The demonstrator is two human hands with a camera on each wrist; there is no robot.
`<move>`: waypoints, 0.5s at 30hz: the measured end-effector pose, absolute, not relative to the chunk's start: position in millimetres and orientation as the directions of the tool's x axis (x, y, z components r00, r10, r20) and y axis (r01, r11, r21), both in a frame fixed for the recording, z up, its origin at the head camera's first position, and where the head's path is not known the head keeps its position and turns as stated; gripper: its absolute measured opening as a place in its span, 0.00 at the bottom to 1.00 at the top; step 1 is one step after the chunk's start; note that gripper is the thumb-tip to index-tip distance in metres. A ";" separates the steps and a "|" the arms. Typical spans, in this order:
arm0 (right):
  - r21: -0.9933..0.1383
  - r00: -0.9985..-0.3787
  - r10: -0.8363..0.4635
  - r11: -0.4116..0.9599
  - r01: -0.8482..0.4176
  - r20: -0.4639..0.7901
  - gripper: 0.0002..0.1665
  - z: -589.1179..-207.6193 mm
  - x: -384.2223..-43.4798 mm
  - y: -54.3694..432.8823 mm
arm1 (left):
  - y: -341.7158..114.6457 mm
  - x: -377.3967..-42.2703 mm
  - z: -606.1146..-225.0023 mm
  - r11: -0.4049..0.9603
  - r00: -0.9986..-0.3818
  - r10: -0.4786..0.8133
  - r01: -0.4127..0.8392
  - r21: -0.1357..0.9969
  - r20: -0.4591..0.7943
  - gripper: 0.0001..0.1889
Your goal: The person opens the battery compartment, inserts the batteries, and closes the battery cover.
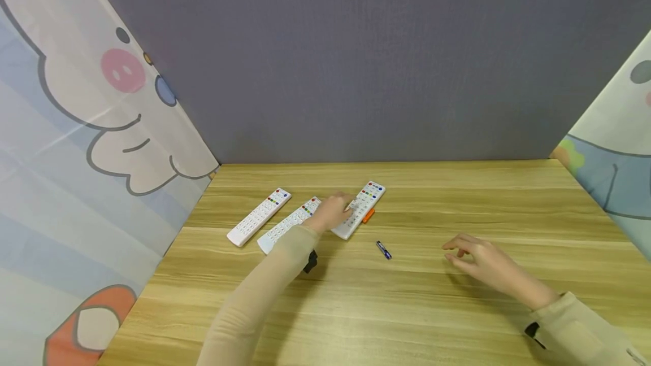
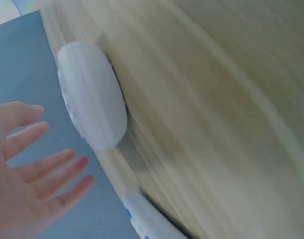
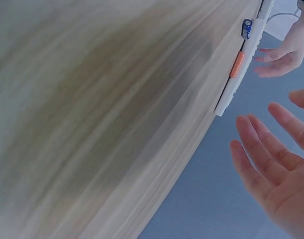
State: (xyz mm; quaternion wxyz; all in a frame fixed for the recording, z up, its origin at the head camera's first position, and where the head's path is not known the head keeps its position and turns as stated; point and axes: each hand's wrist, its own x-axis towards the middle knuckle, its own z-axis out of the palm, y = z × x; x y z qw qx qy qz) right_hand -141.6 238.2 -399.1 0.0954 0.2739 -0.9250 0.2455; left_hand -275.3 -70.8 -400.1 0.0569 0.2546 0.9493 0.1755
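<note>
My left hand (image 1: pixel 333 212) hovers above the near-left edge of the right-hand white remote control (image 1: pixel 364 201). In the left wrist view its fingers (image 2: pixel 57 167) are spread, apart from the rounded white end of a remote (image 2: pixel 92 97). A second white remote control (image 1: pixel 287 225) lies partly behind this hand and sleeve. My right hand (image 1: pixel 480 258) is held over the wooden table with relaxed, slightly bent fingers and holds nothing. Between the hands lies a small blue battery (image 1: pixel 383 249). An orange stick-like piece (image 1: pixel 368 216) lies against the right-hand remote's side; its kind is unclear.
Farthest left on the wooden table (image 1: pixel 386 309) lies a third white remote control (image 1: pixel 259 217). A grey panel (image 1: pixel 356 61) rises behind the table's back edge. Cartoon-printed sheets (image 1: pixel 61 185) hang along both sides.
</note>
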 end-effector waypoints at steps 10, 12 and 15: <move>-0.404 -0.828 -0.458 0.724 -0.558 0.323 0.10 -400.5 -141.7 237.8 | -61.7 -270.2 -405.5 0.817 -0.853 0.521 0.489 0.304 -0.029 0.22; -0.404 -0.828 -0.458 0.724 -0.559 0.323 0.10 -400.4 -141.8 237.7 | -60.6 -269.7 -406.5 0.818 -0.849 0.528 0.498 0.288 -0.033 0.22; -0.404 -0.826 -0.460 0.722 -0.562 0.326 0.10 -400.6 -141.9 237.6 | -59.4 -268.8 -408.0 0.818 -0.842 0.538 0.511 0.266 -0.037 0.21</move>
